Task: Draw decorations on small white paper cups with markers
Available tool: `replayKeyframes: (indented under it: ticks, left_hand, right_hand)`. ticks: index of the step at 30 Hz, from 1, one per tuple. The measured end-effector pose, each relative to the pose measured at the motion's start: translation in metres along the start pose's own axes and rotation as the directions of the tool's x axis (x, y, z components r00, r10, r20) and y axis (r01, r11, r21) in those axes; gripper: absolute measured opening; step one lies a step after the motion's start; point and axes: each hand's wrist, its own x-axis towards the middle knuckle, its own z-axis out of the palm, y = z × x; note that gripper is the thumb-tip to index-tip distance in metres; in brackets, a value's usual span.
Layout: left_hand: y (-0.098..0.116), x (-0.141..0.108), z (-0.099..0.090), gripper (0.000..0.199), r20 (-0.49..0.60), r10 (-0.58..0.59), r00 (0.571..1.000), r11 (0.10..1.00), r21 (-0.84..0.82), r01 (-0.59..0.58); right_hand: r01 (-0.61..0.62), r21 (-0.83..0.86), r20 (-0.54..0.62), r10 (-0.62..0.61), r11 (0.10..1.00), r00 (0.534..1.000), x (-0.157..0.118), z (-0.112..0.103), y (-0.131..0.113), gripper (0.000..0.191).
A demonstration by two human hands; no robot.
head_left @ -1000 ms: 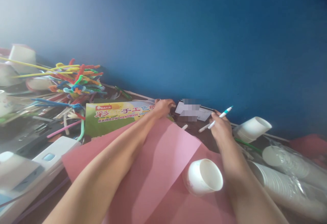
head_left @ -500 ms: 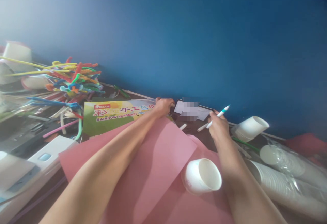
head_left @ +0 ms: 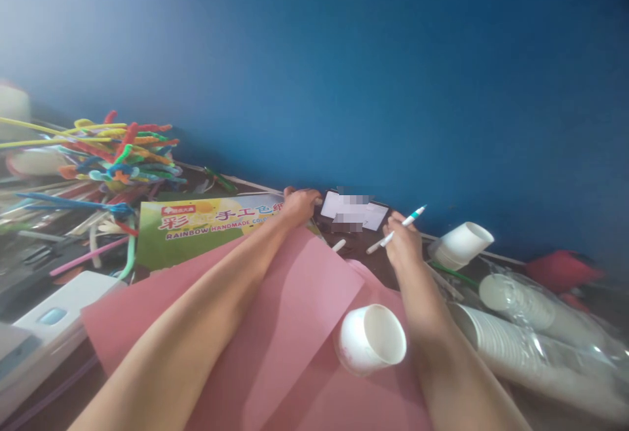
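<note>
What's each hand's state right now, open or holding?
Left hand: fingers curled beside the phone; grip cannot be told.
Right hand: closed on the white-and-teal pen.

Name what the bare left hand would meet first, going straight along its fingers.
Most likely the black, rectangular phone with a pale lit screen, right beside the left hand; whether they touch is unclear.

On the pack (head_left: 199, 238) at the far left of me I can read RAINBOW HANDMADE, then COLO before my left hand (head_left: 302, 205) and wrist cut the line off. Above it run large characters: 彩, one washed out by glare, then 手工色 and a part-hidden one. The red label (head_left: 177, 210) in its far left corner has white characters too small for me to read. The phone (head_left: 377, 215) screen, to the right, is blurred out.
</note>
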Motion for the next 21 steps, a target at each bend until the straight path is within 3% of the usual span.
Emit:
replayKeyframes:
  ticks: [13,18,21]
  left_hand:
    - [-0.002,0.001,0.008,0.033,-0.082,-0.001,0.997,0.996,0.093,0.008]
    - [0.0,-0.002,-0.007,0.038,-0.192,-0.048,0.98,0.998,0.04,0.057]
    - [0.005,0.004,-0.027,0.039,-0.236,-0.134,0.962,0.986,-0.132,0.105]
  right_hand:
    - [0.044,0.017,-0.008,-0.044,0.999,0.999,0.003,0.004,0.002,0.024]
    - [0.177,0.013,-0.081,-0.175,0.984,0.981,-0.002,0.003,-0.01,0.026]
    - [0.283,0.0,-0.122,-0.281,0.959,0.952,-0.01,0.008,-0.025,0.026]
